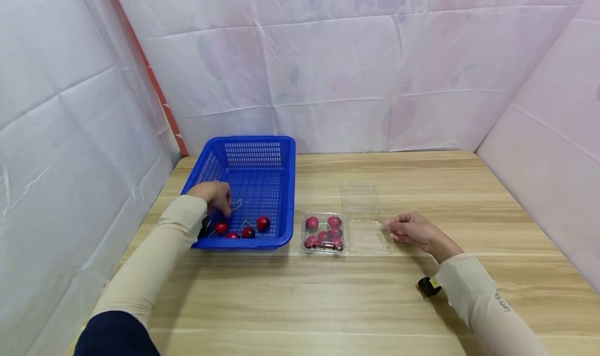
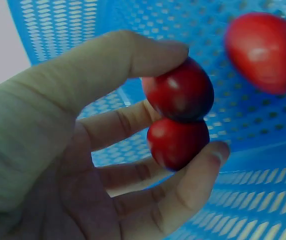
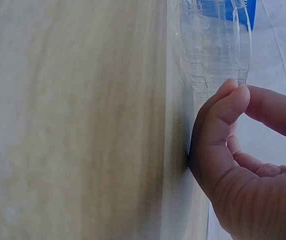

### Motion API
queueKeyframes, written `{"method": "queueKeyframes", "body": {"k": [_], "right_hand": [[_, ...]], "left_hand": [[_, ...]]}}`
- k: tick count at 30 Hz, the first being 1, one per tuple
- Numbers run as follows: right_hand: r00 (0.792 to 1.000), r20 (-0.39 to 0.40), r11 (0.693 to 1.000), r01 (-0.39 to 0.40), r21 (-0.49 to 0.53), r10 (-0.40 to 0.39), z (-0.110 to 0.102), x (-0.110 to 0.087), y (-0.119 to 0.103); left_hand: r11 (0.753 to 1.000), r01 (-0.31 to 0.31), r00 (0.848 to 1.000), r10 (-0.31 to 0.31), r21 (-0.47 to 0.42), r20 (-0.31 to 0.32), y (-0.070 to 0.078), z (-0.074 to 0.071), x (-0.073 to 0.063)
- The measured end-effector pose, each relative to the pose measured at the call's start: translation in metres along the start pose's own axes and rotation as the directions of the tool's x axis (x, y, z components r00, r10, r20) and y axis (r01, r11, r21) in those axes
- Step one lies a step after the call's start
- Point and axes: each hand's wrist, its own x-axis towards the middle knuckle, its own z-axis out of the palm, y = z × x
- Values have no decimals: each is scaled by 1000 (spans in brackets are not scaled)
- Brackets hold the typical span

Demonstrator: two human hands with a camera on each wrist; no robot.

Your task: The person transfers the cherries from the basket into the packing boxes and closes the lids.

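Observation:
My left hand [image 1: 214,195] is inside the blue basket [image 1: 289,189]. In the left wrist view it pinches two dark red cherries, an upper cherry [image 2: 183,92] under the thumb and a lower cherry [image 2: 177,142] against the fingers. Several other cherries [image 1: 263,223] lie at the basket's near end, some with green stems. With thumb and fingertips, my right hand [image 1: 414,231] pinches the right edge of an open clear plastic box [image 1: 370,234], which lies on the table with its lid folded back.
A second clear box [image 1: 344,247] holding several cherries stands between the basket and the open box. A black wrist device [image 1: 427,287] sits beside the right sleeve. White cloth [image 1: 328,74] hangs behind the wooden table [image 1: 300,304] and along both sides.

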Motion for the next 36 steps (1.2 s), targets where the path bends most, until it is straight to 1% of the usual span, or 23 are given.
{"method": "queueKeyframes", "body": {"k": [3,6,10,15,20,25,32,34,36], "right_hand": [[1000,3,1000,7,-9,-7,0,0,0],[1000,1,1000,7,-9,-7,0,0,0],[1000,5,1000,4,-4,-4,0,-1,0],[1000,0,1000,4,-6,-4,0,-2,-1],[1000,-3,1000,7,6,-7,0,0,-1],[1000,3,1000,9,-1,-9,1,-1,0],[1000,-3,1000,7,-6,-7,1,-1,-2],[1000,0,1000,8,-3,-8,1,-2,-2],[1000,2,1000,7,2,-7,1,-2,-1]], "left_hand": [[997,-56,998,58,48,-32,5,-3,-7],[989,-124,990,130,85,-60,10,-6,-12],[970,-200,972,214,135,-101,18,-10,-19],[950,-253,948,281,181,-151,30,-13,-26],[942,-276,932,311,194,-184,37,-13,-33],[938,-286,920,326,196,-217,41,-14,-39],[938,-287,911,330,196,-246,47,-16,-44],[936,-292,903,337,195,-265,49,-15,-45],[933,-301,891,348,196,-291,51,-14,-46]]}}
